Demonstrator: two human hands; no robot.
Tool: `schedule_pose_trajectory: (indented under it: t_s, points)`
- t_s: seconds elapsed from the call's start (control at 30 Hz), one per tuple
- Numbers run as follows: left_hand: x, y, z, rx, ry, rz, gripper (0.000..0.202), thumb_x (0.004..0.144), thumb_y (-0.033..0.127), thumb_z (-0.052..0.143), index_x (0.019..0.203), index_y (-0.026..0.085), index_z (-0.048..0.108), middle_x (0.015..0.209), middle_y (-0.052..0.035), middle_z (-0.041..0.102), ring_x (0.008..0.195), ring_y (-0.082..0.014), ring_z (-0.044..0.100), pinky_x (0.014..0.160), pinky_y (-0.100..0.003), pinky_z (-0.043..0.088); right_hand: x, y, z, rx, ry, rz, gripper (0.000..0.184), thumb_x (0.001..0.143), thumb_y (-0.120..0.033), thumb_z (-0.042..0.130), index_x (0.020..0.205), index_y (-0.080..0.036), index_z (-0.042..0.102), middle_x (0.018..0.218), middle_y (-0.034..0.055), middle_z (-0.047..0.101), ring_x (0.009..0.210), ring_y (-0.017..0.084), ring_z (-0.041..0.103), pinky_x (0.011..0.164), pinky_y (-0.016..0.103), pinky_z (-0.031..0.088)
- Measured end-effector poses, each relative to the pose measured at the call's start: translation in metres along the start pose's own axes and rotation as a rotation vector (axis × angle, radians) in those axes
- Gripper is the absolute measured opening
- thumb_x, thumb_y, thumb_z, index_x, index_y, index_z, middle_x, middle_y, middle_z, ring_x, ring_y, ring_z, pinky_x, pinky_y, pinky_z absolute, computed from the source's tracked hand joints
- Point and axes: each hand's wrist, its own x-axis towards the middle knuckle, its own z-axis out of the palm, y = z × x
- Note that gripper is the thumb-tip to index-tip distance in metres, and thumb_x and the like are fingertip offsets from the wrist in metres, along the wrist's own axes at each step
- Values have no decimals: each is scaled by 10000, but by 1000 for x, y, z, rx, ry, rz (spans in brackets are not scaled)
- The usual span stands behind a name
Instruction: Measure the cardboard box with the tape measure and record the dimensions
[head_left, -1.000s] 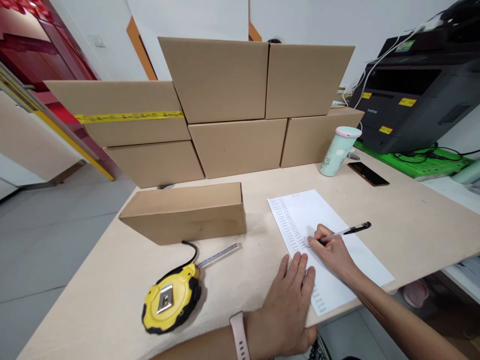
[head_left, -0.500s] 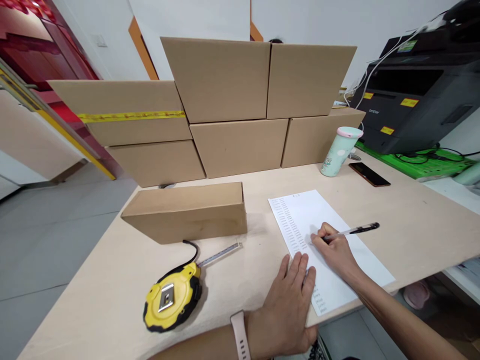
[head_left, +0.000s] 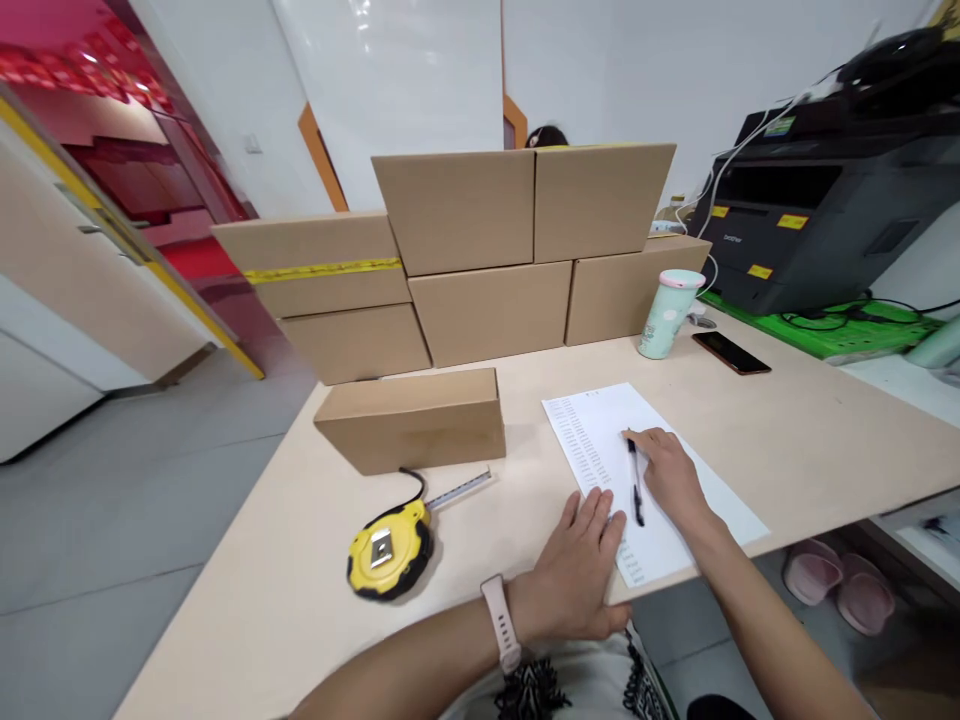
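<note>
My left hand [head_left: 581,565] lies flat with its fingers spread over the lower left edge of a white sheet of paper [head_left: 705,500], a pale pink watch band on its wrist. The sheet has columns of small text or marks along its left side. Over the middle of the paper, my right hand [head_left: 671,475] has its fingers closed at the upper end of a pen [head_left: 637,490]. The pen points down toward me, beside the palm. Left of the hands rests a yellow and black tape measure [head_left: 390,550] with a short length of blade out.
A low cardboard box [head_left: 420,430] lies behind the tape measure. Stacked cardboard boxes [head_left: 487,315] line the table's far side. At right are a mint tumbler [head_left: 670,318], a phone [head_left: 731,352] and a black printer [head_left: 810,220]. A person's head [head_left: 547,136] shows above the boxes.
The pen has swung from pointing right to pointing down toward me, and my right hand has shifted slightly up the sheet. My left hand stays on the paper. The view has tilted up.
</note>
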Motion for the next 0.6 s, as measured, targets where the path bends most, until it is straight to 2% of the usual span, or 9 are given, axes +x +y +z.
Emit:
schedule_pose_trajectory:
  t_s: [0.07,0.13,0.23,0.3,0.37,0.43,0.5,0.6]
  points:
    - [-6,7,-9,-46,12,-25,971,742,591,650,1456,59,263,1577,-252,155,1473,-347,71,1188,-530,116,0,0,0,13,31,3,547,736,8,374,1130,-213,680,937,105,676,894,263,588,803,408,496]
    - [-24,15,-23,-95,80,-63,921,762,600,637,1458,121,271,1591,-207,158,1481,-316,59,1185,-543,135,-1,0,-2,29,72,16,507,769,-26,375,1159,-174,664,967,132,682,908,285,588,799,436,497]
    - [-72,15,-47,-93,312,-214,693,822,461,618,1406,201,351,1581,-130,240,1480,-271,108,1186,-520,184,-3,-2,-11,11,246,64,390,861,-138,396,1147,-127,660,968,156,687,885,293,598,795,446,497]
    - [-113,3,-58,-18,490,-397,574,827,374,620,1344,240,409,1540,-107,326,1465,-269,170,1179,-510,213,-4,-10,-20,-20,401,83,335,892,-192,432,1121,-135,670,964,142,694,851,272,611,812,425,495]
    - [-154,-15,-64,16,562,-546,577,828,296,610,1350,212,380,1530,-153,308,1457,-313,172,1161,-570,192,-4,-24,-30,-17,517,69,295,903,-203,461,1096,-145,676,970,127,701,814,249,621,812,403,499]
    - [-186,-35,-66,17,586,-648,675,792,299,651,1370,162,332,1511,-215,292,1437,-356,203,1138,-594,219,-3,-48,-39,42,571,33,265,906,-201,481,1075,-148,678,980,122,706,809,237,632,785,383,513]
    - [-205,-50,-66,-10,573,-704,807,746,328,700,1401,127,273,1485,-246,310,1422,-372,237,1122,-580,260,2,-78,-46,151,535,-16,247,911,-213,497,1076,-158,672,1003,119,705,844,233,643,752,361,527]
    - [-208,-62,-63,-72,531,-738,936,678,341,753,1438,158,239,1495,-209,321,1399,-351,298,1109,-529,308,21,-126,-50,310,320,-172,256,929,-262,496,1129,-208,647,1073,96,692,963,237,634,825,377,521]
